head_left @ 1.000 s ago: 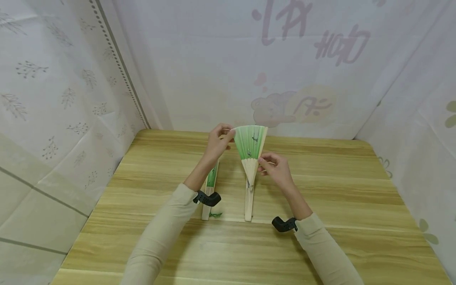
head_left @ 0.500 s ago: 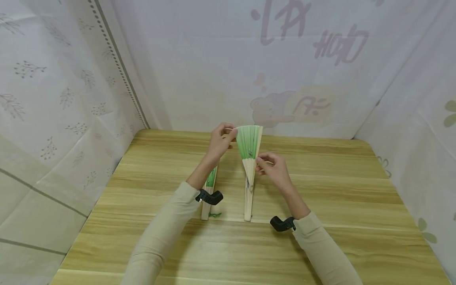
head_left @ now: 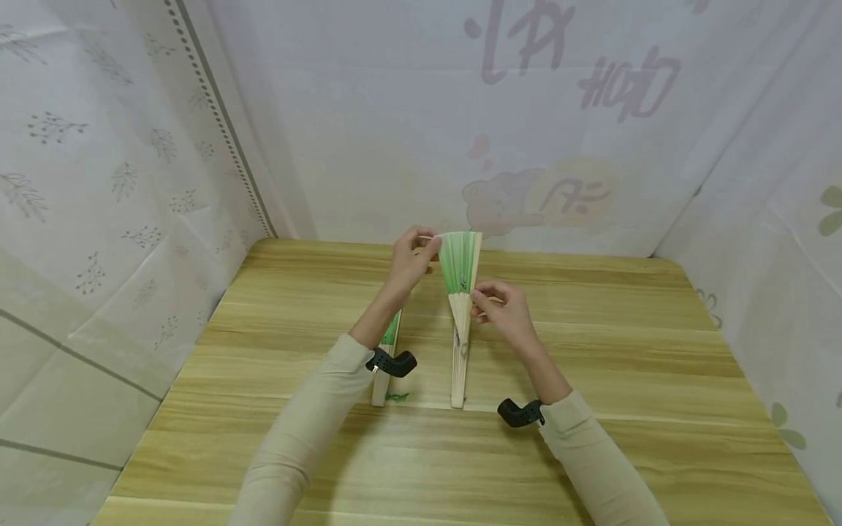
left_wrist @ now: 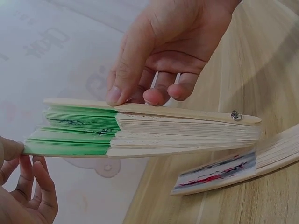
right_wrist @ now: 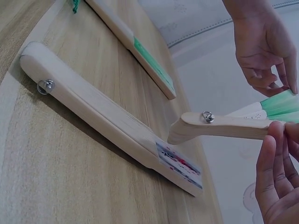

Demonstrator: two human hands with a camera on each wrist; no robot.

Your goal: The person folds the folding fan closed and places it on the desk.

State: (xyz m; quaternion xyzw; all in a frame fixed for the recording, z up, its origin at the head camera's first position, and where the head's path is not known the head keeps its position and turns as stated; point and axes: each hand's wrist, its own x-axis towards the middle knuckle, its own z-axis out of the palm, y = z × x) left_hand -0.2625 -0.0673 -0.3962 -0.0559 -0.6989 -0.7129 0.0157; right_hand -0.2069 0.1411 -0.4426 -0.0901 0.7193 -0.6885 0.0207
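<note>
A green folding fan (head_left: pixel 457 263) with pale wooden ribs is held partly spread above the table, pivot end toward the person. My left hand (head_left: pixel 411 263) pinches the far tip of its left edge between thumb and fingers. The right hand (head_left: pixel 503 310) grips the right outer rib near its middle. Seen from the left wrist, the fan's pleats (left_wrist: pixel 79 128) lie bunched close together, and a metal ring (left_wrist: pixel 237 115) marks the pivot. Below it on the table lies a folded fan (right_wrist: pixel 103 116) with a grey and red printed leaf.
Another folded green fan (head_left: pixel 381 380) lies to the left, partly hidden by the left forearm, with a green tassel (head_left: pixel 397 397) beside it. The wooden table (head_left: pixel 625 351) ends at a patterned cloth backdrop (head_left: pixel 368 131).
The held fan's spread has narrowed. Its right edge has moved left with the right hand, while the left hand has shifted slightly right. The fans on the table stay put.
</note>
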